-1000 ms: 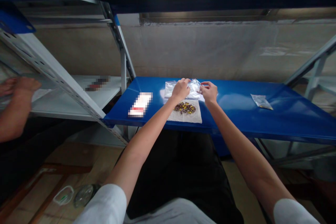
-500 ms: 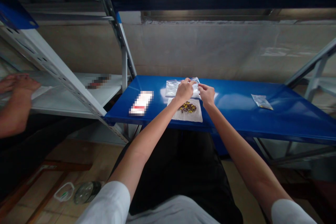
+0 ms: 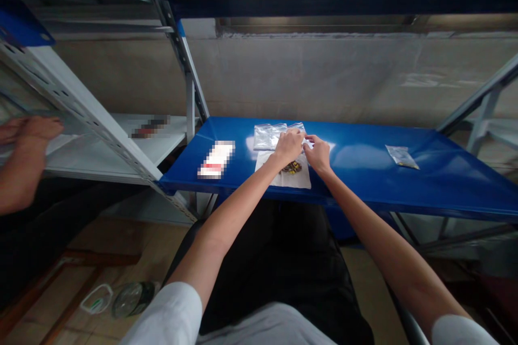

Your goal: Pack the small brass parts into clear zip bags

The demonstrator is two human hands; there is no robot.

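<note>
Shelf (image 3: 404,188), blue: pixelated item (image 3: 216,160) near left edge. Clear bags (image 3: 265,138) midway along back edge. White sheet (image 3: 301,180) near front edge, bearing brown-and-yellow pieces (image 3: 293,167). Left hand (image 3: 290,144) over bags and pieces, fingers bent; grip cannot be told. Right hand (image 3: 318,152) just beside, fingers curled; pinch likewise unclear. Small bag (image 3: 401,156) toward back-right corner.

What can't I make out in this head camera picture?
All in head view:
What the left hand and right hand grip, if anything: fingers hide it.
Part of the brown-and-yellow pile: behind the left wrist.
Pale item left of the pile: pixelated.
Contents of the rightmost bag: too small.
A co-worker's far hand: cut by the left edge.
</note>
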